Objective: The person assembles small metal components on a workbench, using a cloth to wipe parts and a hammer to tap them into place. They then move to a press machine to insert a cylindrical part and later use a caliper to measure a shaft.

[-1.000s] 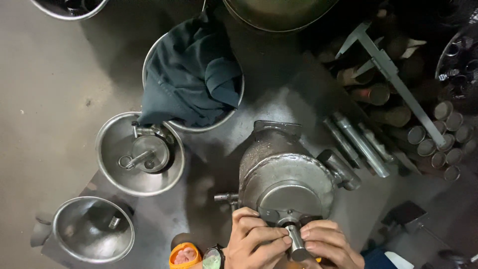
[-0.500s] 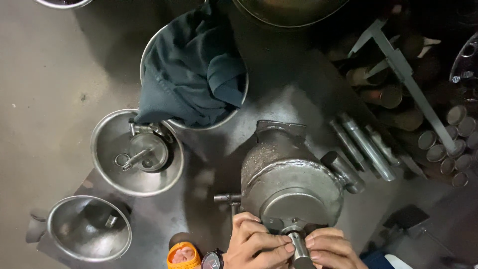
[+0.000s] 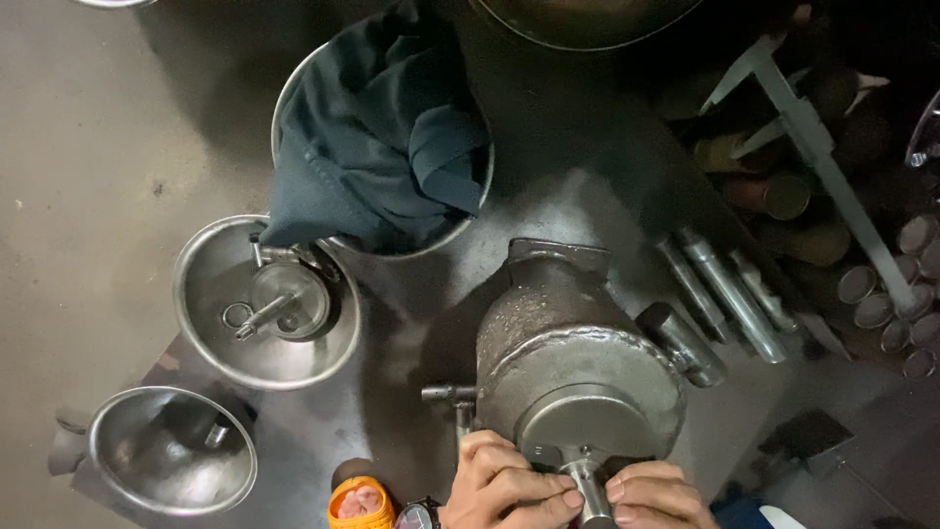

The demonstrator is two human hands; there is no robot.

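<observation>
- Centre of the action: a short steel shaft [image 3: 590, 487] sticking out of the round face of a heavy grey metal housing [image 3: 578, 367], low and right of middle on the dark bench [image 3: 411, 323].
- Left hand [image 3: 504, 485] is curled in from the left, fingers bent, fingertips pinching the shaft's side.
- Right hand [image 3: 658, 497] mirrors it from the right, fingers folded, tips pressed on the same shaft.
- A small T-shaped handle [image 3: 452, 397] pokes out of the housing's left flank, just above the left hand.
- By the left wrist: a wristwatch [image 3: 421, 513], and an orange cap [image 3: 358, 503] beside it.
- Further left, a steel bowl [image 3: 201, 294] holding small metal fittings [image 3: 279, 304], and another steel bowl [image 3: 117, 431] below it.
- Up top, a bowl stuffed with dark cloth [image 3: 377, 147].
- Right side: steel rods [image 3: 725, 289] and a large caliper [image 3: 818, 157].
</observation>
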